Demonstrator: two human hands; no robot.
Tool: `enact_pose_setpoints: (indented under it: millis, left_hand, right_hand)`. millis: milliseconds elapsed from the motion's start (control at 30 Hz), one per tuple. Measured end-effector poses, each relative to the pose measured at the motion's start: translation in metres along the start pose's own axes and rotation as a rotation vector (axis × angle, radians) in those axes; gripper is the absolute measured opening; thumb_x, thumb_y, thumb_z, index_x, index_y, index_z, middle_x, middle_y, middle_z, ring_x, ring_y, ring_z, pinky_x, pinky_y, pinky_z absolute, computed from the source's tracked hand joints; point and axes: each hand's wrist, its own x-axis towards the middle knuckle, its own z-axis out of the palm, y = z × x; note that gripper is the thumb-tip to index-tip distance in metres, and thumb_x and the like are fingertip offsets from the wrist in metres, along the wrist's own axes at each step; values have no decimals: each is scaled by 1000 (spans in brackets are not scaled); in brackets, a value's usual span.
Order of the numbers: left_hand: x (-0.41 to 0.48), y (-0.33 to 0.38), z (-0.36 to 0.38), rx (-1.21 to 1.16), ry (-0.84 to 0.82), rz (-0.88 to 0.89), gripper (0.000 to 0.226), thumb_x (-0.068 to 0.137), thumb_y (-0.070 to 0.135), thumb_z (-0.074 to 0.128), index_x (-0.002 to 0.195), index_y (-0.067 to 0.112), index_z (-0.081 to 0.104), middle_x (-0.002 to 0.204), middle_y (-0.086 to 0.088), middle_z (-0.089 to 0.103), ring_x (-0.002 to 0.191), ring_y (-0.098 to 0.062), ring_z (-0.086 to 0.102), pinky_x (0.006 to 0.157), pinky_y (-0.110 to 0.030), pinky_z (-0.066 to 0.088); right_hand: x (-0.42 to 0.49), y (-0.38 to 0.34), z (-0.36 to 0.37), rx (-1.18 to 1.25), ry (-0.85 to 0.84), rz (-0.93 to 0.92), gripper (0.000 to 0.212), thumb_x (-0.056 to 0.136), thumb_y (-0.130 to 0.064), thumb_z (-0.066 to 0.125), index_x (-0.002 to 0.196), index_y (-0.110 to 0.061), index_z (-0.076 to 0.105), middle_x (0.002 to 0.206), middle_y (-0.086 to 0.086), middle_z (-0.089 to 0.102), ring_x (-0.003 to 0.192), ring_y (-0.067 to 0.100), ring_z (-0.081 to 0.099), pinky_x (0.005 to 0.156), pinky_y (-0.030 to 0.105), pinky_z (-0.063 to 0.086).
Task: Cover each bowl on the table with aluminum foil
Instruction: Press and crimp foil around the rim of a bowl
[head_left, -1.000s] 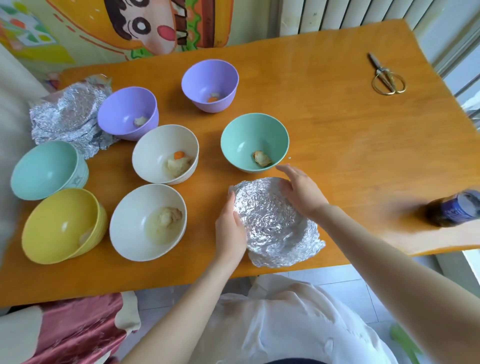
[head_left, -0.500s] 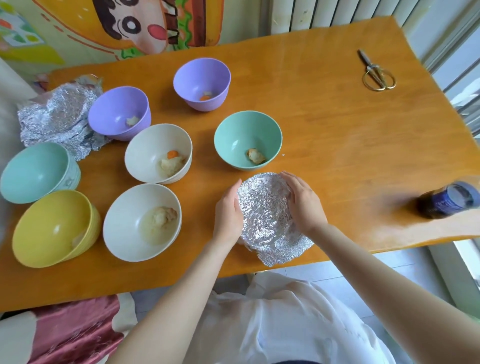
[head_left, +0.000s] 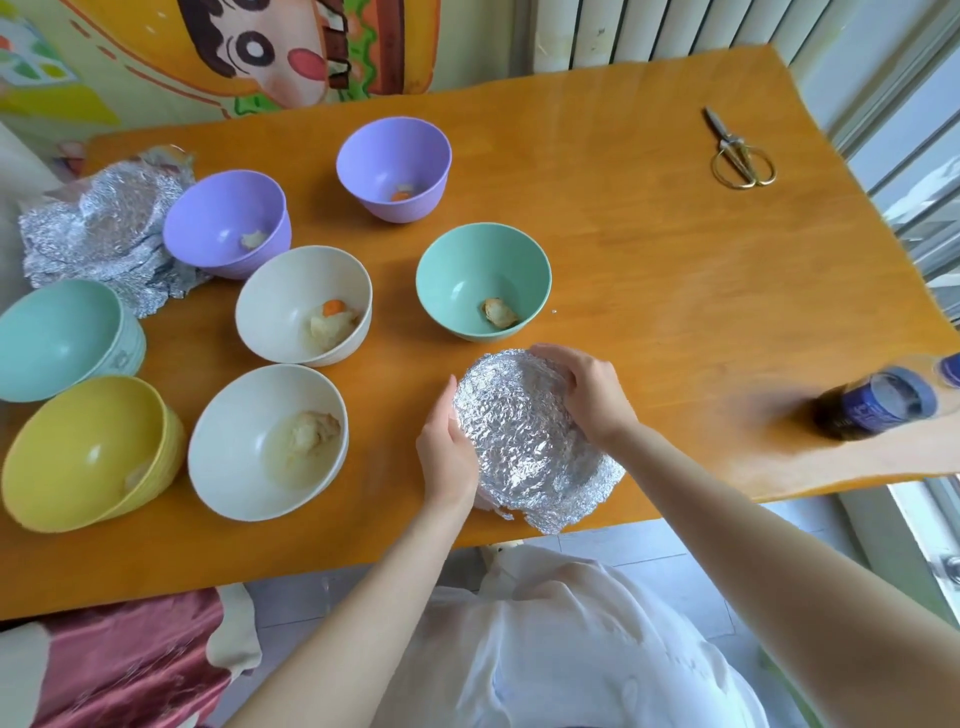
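Left hand (head_left: 448, 449), right hand (head_left: 592, 397) cup foil-covered bowl (head_left: 519, 441); 7 bowls (head_left: 457, 270) uncovered.

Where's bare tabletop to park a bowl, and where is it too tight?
Bare: the table's right half, bordered by the middle green bowl, scissors, bottle and the foil-covered bowl in the left hand and right hand. Crowded: left of that green bowl, six open bowls close together, loose foil behind them.

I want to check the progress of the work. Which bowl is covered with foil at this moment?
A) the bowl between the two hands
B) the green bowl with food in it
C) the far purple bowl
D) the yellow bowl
A: the foil-covered bowl sits between the left hand and the right hand, which cup its sides.
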Motion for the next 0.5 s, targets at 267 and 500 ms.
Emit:
enact_pose_setpoints:
  millis: [267,500]
  left_hand:
    - [-31,0,3,-59,27,-226,52,100,0,29,149,12,19,155,-2,21,142,-16,21,106,-15,15]
    - [11,15,-5,40,-34,88,44,99,5,36,143,10,35,149,-2,36,137,-13,31,104,-9,19]
  right_hand:
    - [6,5,-9,-110,49,-41,43,94,-9,53,137,-6,46,144,9,45,138,21,34,113,27,21]
    - [-32,8,0,30,60,130,45,100,-24,41,143,-10,38,149,6,38,141,17,28,113,24,20]
